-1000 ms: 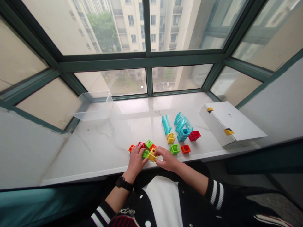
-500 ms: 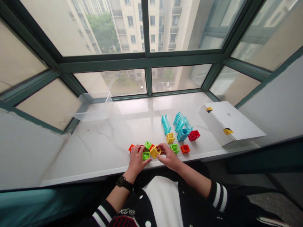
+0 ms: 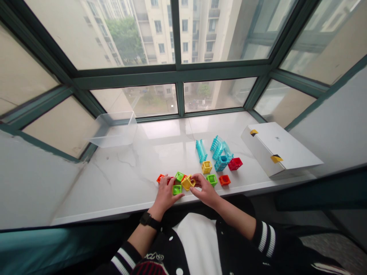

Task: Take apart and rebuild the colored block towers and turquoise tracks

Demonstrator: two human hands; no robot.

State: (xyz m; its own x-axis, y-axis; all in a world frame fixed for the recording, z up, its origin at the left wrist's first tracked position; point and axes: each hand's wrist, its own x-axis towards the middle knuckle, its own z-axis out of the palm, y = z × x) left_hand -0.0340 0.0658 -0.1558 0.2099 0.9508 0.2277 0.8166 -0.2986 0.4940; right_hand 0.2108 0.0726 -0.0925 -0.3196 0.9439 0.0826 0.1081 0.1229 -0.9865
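My right hand (image 3: pixel 204 188) pinches a hollow yellow toy block (image 3: pixel 187 183), which is tilted against an orange block (image 3: pixel 184 178) at the right end of a cluster. Over that cluster's left side lies my left hand (image 3: pixel 165 194), fingers bent around a red block (image 3: pixel 171 181) that they partly cover. Its thumb reaches along the near side of a green block (image 3: pixel 177 190). A second green block (image 3: pixel 179 176) sits just behind, and an orange block (image 3: pixel 160 178) pokes out left of the fingers. Whether all these blocks are joined is hard to see.
Right of my hands lie a green block (image 3: pixel 211 180), an orange block (image 3: pixel 224 180), a yellow block (image 3: pixel 207 167), a red block (image 3: pixel 235 164) and a blue block (image 3: pixel 221 163). Blue track pieces (image 3: pixel 201 151) lie behind. A clear bin (image 3: pixel 114 131) and a white box (image 3: pixel 282 147) flank them.
Almost nothing differs. My left hand and the blocks under it have shifted very slightly; my right hand keeps the yellow block at the same spot.
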